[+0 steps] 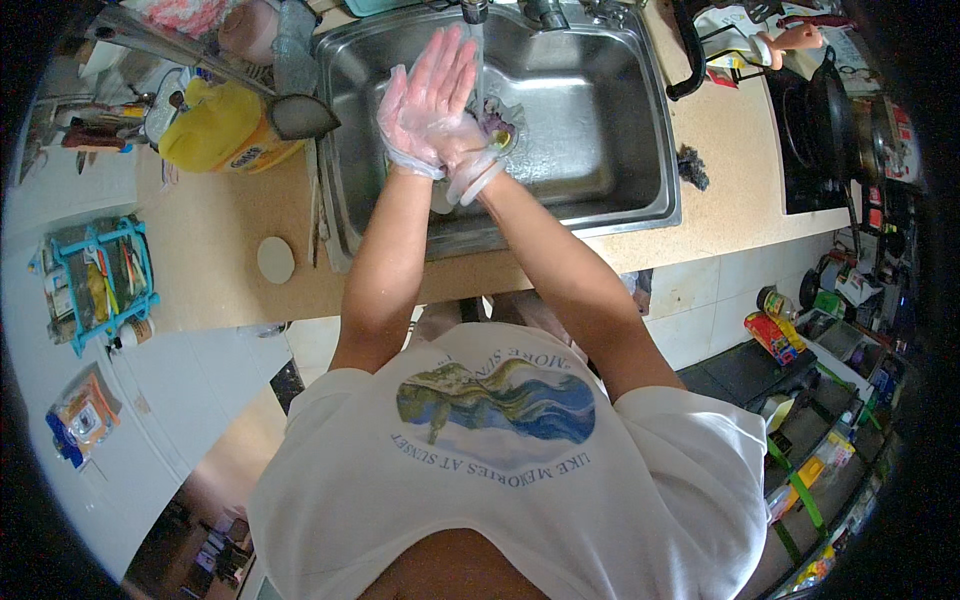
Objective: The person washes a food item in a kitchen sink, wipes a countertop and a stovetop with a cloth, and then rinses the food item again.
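Observation:
My left hand (431,97), in a thin clear plastic glove, is held palm up over the stainless steel sink (664,165), its fingers stretched towards the tap (475,11). Against its palm and wrist lies my right hand (459,142), also gloved; its fingers are largely hidden, so their pose cannot be told. Both glove cuffs are bunched at the wrists. A thin stream of water (478,71) falls beside the left fingers. Purple and yellow-green scraps (501,124) lie near the drain, just beyond the right hand.
Left of the sink are a yellow plastic jug (221,127), a knife-like dark tip (304,116) and a round white disc (276,260). A dark scouring pad (692,167) lies to the right, before the black hob (799,142). A blue rack (101,277) stands far left.

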Demonstrator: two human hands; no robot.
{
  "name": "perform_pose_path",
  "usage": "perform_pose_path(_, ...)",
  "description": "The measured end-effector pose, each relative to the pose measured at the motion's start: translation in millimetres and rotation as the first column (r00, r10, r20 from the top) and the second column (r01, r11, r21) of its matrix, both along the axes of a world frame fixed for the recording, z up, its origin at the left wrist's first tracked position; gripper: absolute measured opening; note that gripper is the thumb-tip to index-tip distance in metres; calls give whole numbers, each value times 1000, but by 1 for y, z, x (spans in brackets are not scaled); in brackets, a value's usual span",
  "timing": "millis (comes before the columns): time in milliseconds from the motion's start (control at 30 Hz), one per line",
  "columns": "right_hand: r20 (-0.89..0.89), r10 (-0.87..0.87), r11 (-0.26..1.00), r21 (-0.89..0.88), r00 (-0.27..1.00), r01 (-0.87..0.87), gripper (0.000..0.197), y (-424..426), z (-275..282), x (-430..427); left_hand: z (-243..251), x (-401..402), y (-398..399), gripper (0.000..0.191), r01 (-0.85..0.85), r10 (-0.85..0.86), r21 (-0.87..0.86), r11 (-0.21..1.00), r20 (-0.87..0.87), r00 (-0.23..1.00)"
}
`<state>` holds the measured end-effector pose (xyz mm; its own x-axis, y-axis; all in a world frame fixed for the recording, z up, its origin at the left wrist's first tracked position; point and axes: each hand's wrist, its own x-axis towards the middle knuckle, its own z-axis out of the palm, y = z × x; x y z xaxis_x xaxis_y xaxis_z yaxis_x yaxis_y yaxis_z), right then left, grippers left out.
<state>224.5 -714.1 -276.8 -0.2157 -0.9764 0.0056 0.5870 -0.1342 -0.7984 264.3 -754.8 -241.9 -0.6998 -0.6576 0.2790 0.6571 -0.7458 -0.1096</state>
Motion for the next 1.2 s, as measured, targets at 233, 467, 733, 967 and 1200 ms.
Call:
perform_pose_path(233, -177, 13, 999, 45, 984, -5, 30, 27, -9, 9, -6, 2, 3, 48, -54, 54, -9, 999, 186, 981)
perform_pose_path(467, 689, -15, 999, 34, 724, -12, 52, 49, 47, -50, 3, 21, -6, 52, -80, 320, -378, 922, 631, 706)
perform_pose_path(733, 657, 49, 966, -222, 753, 131, 53, 4, 52, -25, 10, -16, 12, 65, -33, 327, -434, 900, 625, 709)
perform_pose_path(967, 863, 352, 918, -394, 363, 47, 61, -11, 35, -46, 19, -33, 38, 77, -200, 698, -677, 709, 630, 340)
perform_pose_path(1200, 817, 297, 912, -397, 495, 108, 66, 4, 26, -48, -4, -10, 56, 92, 149, 818, -811, 566, 575, 22)
